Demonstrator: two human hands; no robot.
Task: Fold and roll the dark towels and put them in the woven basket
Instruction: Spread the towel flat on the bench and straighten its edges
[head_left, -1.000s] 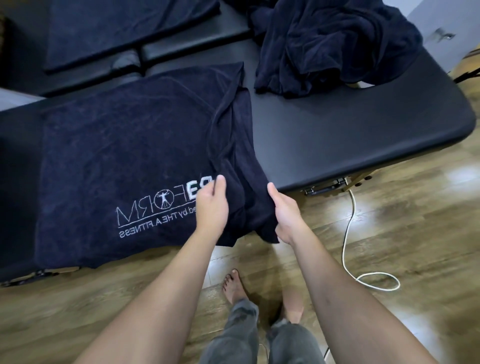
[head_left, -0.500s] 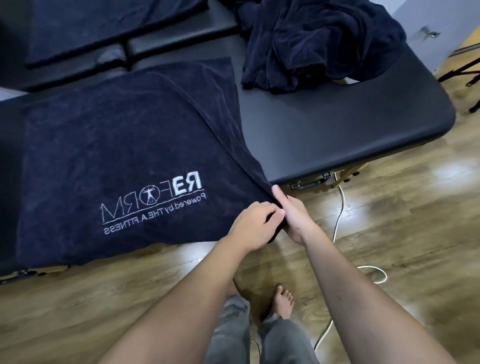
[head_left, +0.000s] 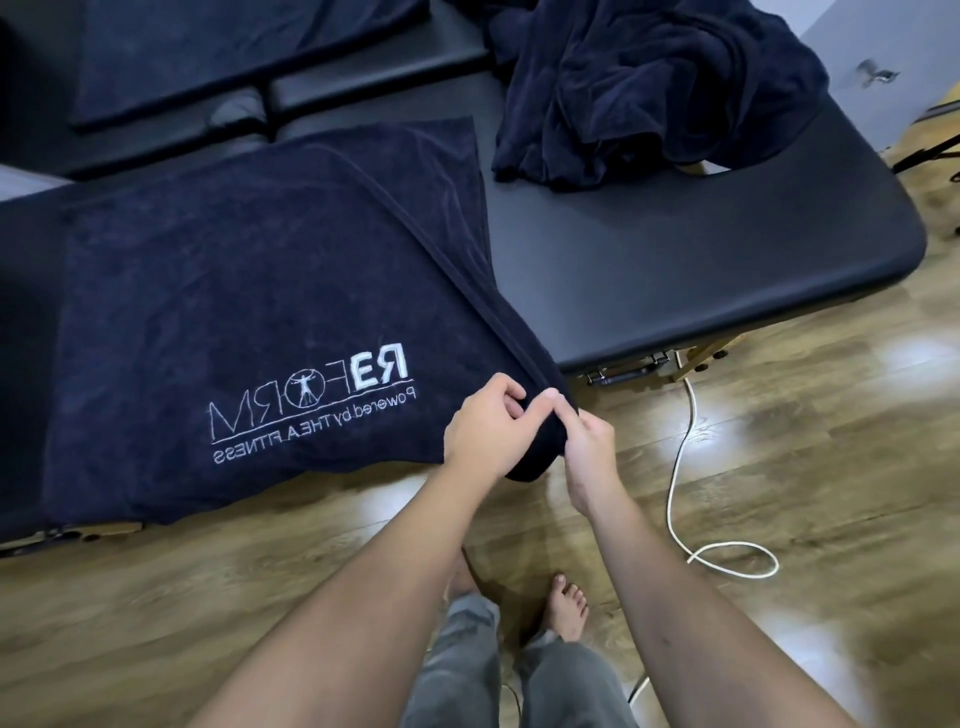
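A dark navy towel (head_left: 249, 312) with a white mirrored logo lies spread over the black padded table (head_left: 701, 270), its near edge hanging over the table's front. My left hand (head_left: 485, 431) and my right hand (head_left: 584, 441) both pinch the towel's near right corner, close together, just off the table's edge. A crumpled heap of dark towels (head_left: 649, 83) sits at the table's far right. No woven basket is in view.
Another flat dark towel (head_left: 234, 47) lies on a second black bench at the back left. A white cable (head_left: 680, 499) loops across the wooden floor right of my bare feet (head_left: 566, 608). Table latch hardware (head_left: 628, 366) hangs under the front edge.
The towel's folded-over right flap has been pulled out flat. My hands came together at its near right corner, and the logo is now fully uncovered.
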